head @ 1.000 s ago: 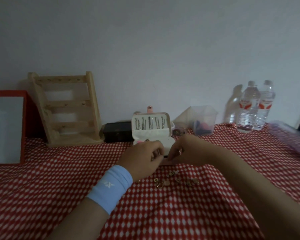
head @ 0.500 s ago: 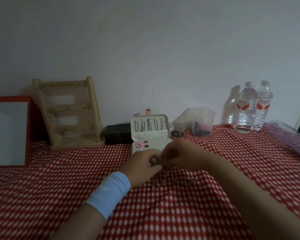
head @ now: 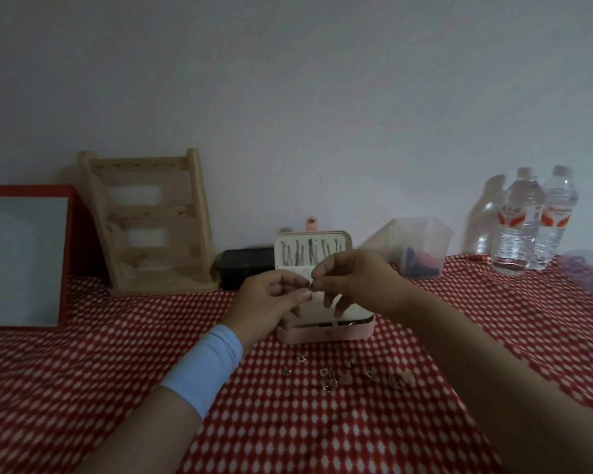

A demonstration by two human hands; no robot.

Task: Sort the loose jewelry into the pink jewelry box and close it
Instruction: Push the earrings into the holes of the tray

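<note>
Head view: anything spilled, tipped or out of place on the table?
Nothing stands out. The pink jewelry box sits open, lid upright; loose jewelry lies scattered on the cloth in front of it; the left hand and right hand pinch a small piece above it.

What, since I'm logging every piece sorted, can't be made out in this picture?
Head view:
- Tiny item pinched between left hand and right hand: too small and dim to identify.
- Open pink jewelry box: lower tray mostly hidden behind both hands.
- Loose gold-coloured jewelry on the red-and-white patterned tablecloth: blurred, types unclear.
- Clear plastic container: contents murky.
</note>
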